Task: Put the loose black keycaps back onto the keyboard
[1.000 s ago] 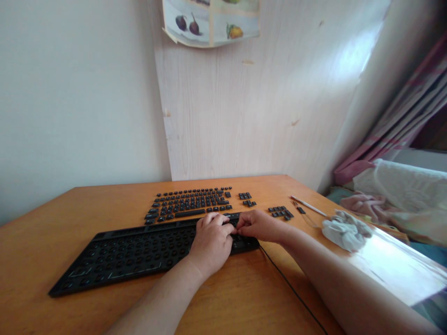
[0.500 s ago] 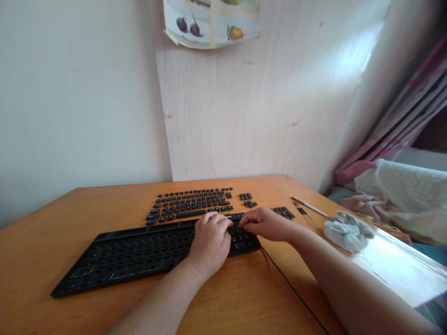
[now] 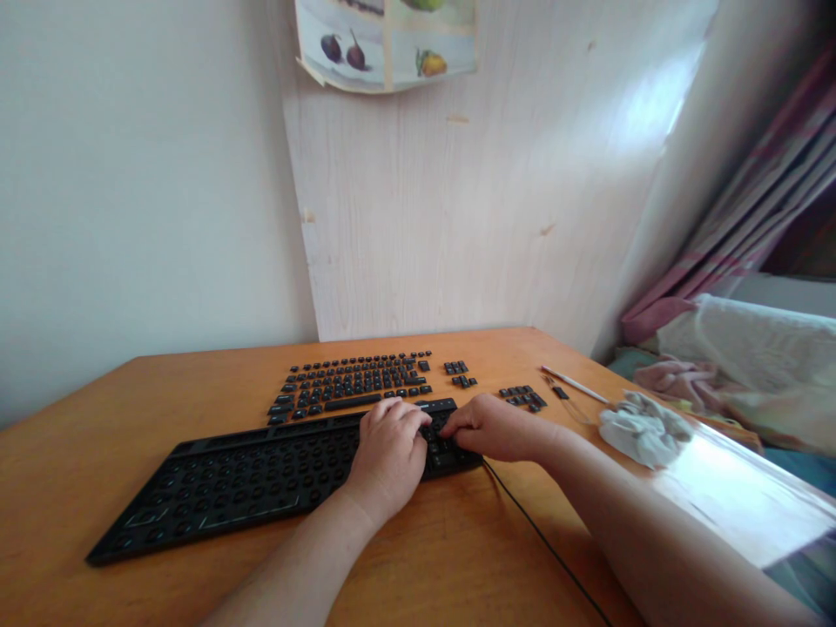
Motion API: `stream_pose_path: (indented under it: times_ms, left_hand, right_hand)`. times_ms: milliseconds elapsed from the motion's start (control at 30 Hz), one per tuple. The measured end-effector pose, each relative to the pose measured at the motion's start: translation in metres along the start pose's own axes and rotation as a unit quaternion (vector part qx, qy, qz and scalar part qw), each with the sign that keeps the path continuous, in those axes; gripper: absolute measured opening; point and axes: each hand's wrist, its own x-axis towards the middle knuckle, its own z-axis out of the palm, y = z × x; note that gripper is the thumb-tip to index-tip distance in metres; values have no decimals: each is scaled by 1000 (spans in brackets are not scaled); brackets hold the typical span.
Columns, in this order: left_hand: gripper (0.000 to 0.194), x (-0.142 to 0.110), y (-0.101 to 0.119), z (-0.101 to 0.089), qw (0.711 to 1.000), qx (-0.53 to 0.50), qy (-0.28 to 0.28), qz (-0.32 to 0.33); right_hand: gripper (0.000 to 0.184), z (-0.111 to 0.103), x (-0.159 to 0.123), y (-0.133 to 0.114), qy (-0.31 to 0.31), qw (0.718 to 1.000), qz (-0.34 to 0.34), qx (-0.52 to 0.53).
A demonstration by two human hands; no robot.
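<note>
A black keyboard [image 3: 241, 483] lies at a slant across the wooden table, and its left and middle parts show bare key sockets. Over its right-middle part rests my left hand [image 3: 390, 455], palm down with the fingers stretched out. My right hand [image 3: 493, 427] is on the number pad at the right end, thumb and fingertips drawn together and pointing down. Whatever may be between those fingertips is hidden. Behind the keyboard, loose black keycaps are laid out in rows, among them the long space bar [image 3: 353, 403]. Small groups of keycaps [image 3: 522, 397] sit farther right.
A crumpled pale cloth [image 3: 643, 431] lies on the right side of the table [image 3: 418, 566]. Near it are a thin white stick [image 3: 575, 384] and a small dark piece with a loop [image 3: 560, 393]. The keyboard's cable [image 3: 532, 522] runs toward me under my right arm.
The whole view has shifted slightly left. My right hand has moved a little on the number pad, its fingers now lower against the keys. My left hand stays in place.
</note>
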Motion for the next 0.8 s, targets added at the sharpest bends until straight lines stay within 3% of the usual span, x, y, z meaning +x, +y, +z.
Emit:
stream_pose_path:
  times_ms: [567, 800]
  left_hand:
    - [31, -1, -4, 3, 1000, 3, 13, 15]
    - [31, -1, -2, 2, 1000, 8, 5, 15]
  right_hand:
    - [36, -2, -3, -2, -10, 1000, -19, -9]
    - [29, -19, -9, 12, 81, 995, 52, -12]
